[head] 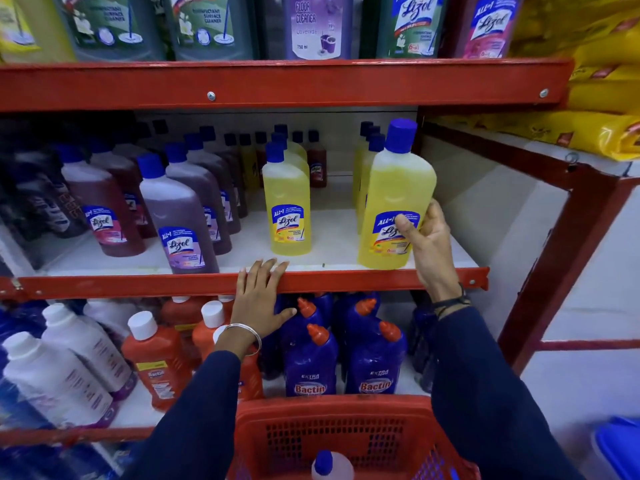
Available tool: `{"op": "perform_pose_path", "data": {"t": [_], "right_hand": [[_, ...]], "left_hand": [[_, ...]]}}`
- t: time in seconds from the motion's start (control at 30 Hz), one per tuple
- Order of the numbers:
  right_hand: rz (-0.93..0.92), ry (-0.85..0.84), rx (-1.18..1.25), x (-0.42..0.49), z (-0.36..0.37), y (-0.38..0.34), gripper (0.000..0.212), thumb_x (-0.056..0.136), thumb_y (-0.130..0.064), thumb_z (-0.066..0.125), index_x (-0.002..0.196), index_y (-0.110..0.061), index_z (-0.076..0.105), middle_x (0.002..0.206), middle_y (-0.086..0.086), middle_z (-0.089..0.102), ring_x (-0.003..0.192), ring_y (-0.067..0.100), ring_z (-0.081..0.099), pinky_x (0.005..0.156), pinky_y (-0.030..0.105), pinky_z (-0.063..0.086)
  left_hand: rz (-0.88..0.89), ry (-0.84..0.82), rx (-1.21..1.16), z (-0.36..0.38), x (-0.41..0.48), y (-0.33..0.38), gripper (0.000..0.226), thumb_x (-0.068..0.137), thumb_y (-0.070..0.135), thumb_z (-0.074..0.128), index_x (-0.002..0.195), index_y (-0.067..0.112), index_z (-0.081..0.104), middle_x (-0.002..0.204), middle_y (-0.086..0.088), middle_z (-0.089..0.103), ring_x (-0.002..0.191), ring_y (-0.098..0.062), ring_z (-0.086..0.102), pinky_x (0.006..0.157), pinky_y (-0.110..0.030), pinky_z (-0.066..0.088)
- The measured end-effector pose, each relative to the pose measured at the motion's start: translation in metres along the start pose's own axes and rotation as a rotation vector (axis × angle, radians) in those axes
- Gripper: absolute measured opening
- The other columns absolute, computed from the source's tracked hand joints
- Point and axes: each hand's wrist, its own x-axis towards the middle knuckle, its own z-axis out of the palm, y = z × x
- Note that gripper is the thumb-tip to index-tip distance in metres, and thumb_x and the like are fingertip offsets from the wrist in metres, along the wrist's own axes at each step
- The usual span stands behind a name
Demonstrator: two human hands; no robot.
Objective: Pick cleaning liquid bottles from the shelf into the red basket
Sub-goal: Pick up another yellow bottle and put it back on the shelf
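The left hand (260, 299) is laid flat, fingers spread, on the red painted-metal shelf edge (138, 287). A translucent yellow Lizol bottle (398, 199) with a blue screw cap is gripped at its label by the right hand (427, 244) on the shelf's front right. Below, a blue-capped bottle (330, 465) is held in the perforated red plastic basket (332, 434).

yellow plastic bags (602, 98) piled top right beside the rack, blue bin (620, 445) at bottom right corner (partly cut off), white wall (588, 271) behind.
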Motion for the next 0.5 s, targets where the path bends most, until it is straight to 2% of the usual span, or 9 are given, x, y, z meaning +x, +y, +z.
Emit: {"op": "perform_pose_path", "data": {"t": [0.13,0.2,0.3,0.5], "right_hand": [[0.017,0.065,-0.059,0.025,-0.021,0.020,0.049,0.087,-0.008,0.063,0.131,-0.006,0.043,0.102,-0.003,0.069,0.088,0.008,0.070,0.068,0.023,0.057],[0.051,0.070,-0.042,0.033,-0.029,0.027,0.057,0.084,-0.015,0.066,0.135,-0.007,0.041,0.105,-0.002,0.069,0.090,0.010,0.070,0.070,0.025,0.058],[0.101,0.061,-0.063,0.036,-0.037,0.035,0.062,0.077,-0.026,0.069,0.133,-0.013,0.045,0.107,-0.002,0.069,0.091,0.012,0.071,0.068,0.025,0.058],[0.144,0.037,-0.082,0.030,-0.040,0.054,0.059,0.074,-0.031,0.072,0.127,-0.018,0.050,0.111,0.003,0.069,0.093,0.017,0.071,0.068,0.029,0.059]], "left_hand": [[-0.001,-0.001,-0.018,0.002,0.001,-0.001,0.092,0.071,0.053,0.068,0.143,0.026,0.018,0.154,-0.007,0.022,0.144,-0.031,0.011,0.116,-0.053,0.004],[-0.006,-0.007,-0.036,0.003,0.002,-0.001,0.093,0.071,0.054,0.068,0.144,0.027,0.016,0.155,-0.006,0.020,0.144,-0.031,0.008,0.116,-0.054,0.002],[-0.006,-0.011,-0.047,0.004,0.003,-0.001,0.094,0.072,0.056,0.067,0.144,0.028,0.014,0.156,-0.006,0.016,0.145,-0.031,0.005,0.115,-0.054,0.000],[-0.003,-0.001,-0.063,0.009,0.002,-0.003,0.095,0.071,0.055,0.067,0.144,0.029,0.013,0.157,-0.006,0.015,0.145,-0.030,0.004,0.115,-0.054,-0.002]]}}
